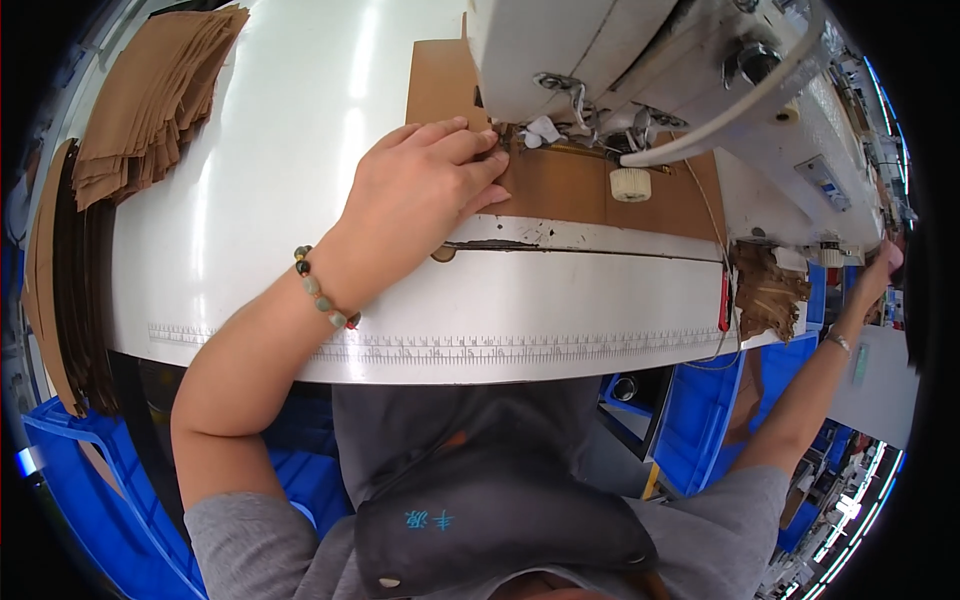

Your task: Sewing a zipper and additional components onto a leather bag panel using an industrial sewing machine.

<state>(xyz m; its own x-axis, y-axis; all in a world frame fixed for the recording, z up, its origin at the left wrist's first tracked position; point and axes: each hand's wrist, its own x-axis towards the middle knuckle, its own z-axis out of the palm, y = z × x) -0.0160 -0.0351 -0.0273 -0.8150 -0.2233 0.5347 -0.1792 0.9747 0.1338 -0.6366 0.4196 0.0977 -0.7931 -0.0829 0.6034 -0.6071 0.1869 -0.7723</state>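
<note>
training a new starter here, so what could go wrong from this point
The left hand rests on the brown sheet with its fingertips close under the machine, so they might get caught if it runs.
The thread hangs loose in front of the machine and could snag.
The scraps sit by the table's right edge and may slip off if knocked.

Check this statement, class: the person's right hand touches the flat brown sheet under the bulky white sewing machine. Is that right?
Not quite: the side is wrong. The head view shows that the person's left hand touches the flat brown sheet under the bulky white sewing machine.
</note>
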